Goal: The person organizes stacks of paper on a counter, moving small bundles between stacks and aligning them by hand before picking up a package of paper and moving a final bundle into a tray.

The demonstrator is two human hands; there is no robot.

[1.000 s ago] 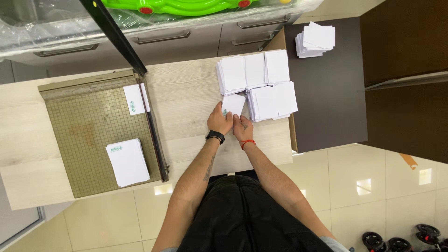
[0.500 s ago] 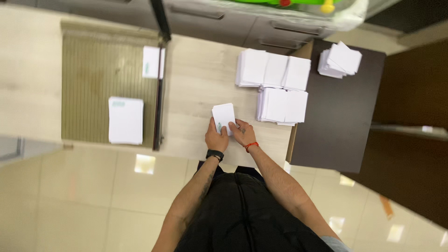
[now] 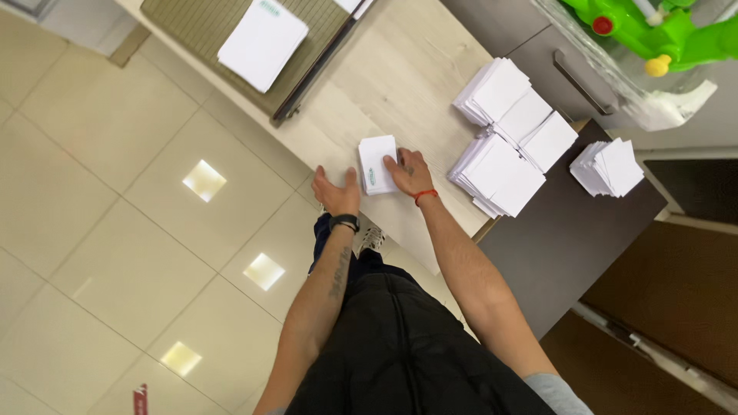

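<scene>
A small stack of white cards (image 3: 377,163) with a green mark lies near the front edge of the light wooden table (image 3: 400,69). My right hand (image 3: 410,170), with a red band at the wrist, grips the stack's right edge, fingers on top. My left hand (image 3: 334,188), a black watch on its wrist, hovers just left of the stack at the table's edge. Its fingers are spread and it holds nothing.
Several taller piles of white cards (image 3: 507,131) sit to the right on the table. Another pile (image 3: 607,167) lies on a dark side table (image 3: 569,230). A paper cutter (image 3: 315,69) holding a sheet stack (image 3: 263,42) is at top left. A green toy (image 3: 653,31) sits on grey drawers.
My left hand has let go of the small stack and moved left, opening. My right hand stays on the stack. The view has swung, so the table now runs diagonally.
</scene>
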